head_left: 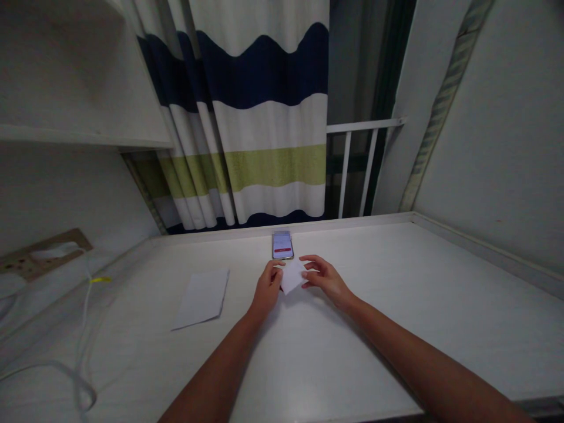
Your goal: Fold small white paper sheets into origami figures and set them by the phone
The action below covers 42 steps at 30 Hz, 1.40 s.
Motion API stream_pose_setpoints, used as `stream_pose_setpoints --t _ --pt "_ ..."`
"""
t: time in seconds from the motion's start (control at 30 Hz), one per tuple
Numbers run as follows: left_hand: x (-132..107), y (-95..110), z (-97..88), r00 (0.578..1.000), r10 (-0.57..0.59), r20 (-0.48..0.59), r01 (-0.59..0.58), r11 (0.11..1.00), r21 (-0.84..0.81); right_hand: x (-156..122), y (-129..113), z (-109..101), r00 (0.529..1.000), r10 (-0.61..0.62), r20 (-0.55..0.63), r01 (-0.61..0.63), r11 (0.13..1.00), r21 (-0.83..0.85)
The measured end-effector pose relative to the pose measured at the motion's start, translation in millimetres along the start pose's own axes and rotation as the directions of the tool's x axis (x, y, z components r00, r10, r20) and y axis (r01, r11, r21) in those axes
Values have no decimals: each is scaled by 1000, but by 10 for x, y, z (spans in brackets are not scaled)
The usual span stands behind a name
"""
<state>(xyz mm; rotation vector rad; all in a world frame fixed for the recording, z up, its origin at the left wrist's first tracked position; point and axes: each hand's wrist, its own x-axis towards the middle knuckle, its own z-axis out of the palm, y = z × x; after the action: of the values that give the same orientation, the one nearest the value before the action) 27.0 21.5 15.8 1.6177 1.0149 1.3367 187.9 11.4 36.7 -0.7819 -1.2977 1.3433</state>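
Note:
Both my hands meet over a small folded white paper lying on the white table. My left hand pinches the paper's left edge with closed fingers. My right hand grips its right edge, thumb and fingers pressed on it. Just beyond the paper a phone lies flat with its screen lit.
A flat white paper sheet lies to the left of my hands. A white cable with a yellow tag runs along the table's left side near a tissue box. A striped curtain and a white railing stand behind.

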Motion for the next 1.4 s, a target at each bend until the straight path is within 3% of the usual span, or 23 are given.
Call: stream_pose_setpoints --t 0.2,0.5,0.7,0.83,0.93,1.1,1.4 --pt "-10 23 17 1000 -15 11 15 1000 8 -14 -25 7 997 -29 77 31 999 -16" --pt "-54 131 94 989 -53 141 52 999 7 -21 -26 23 999 -33 39 33 999 1" --pt "-68 79 121 977 -73 203 79 997 -20 -8 -5 24 999 -32 32 32 999 9" --pt "-66 57 129 978 -144 149 152 988 -42 6 24 8 998 -34 48 34 999 -1" --pt "-53 73 109 990 -111 89 113 993 -20 10 26 -6 998 -41 47 42 999 -30" --pt "-21 66 59 991 -128 -35 130 991 36 10 18 -23 995 -88 -42 83 991 -104" --pt "-34 116 67 981 -155 -116 163 985 59 34 70 -13 993 -14 -121 -4 989 -147"
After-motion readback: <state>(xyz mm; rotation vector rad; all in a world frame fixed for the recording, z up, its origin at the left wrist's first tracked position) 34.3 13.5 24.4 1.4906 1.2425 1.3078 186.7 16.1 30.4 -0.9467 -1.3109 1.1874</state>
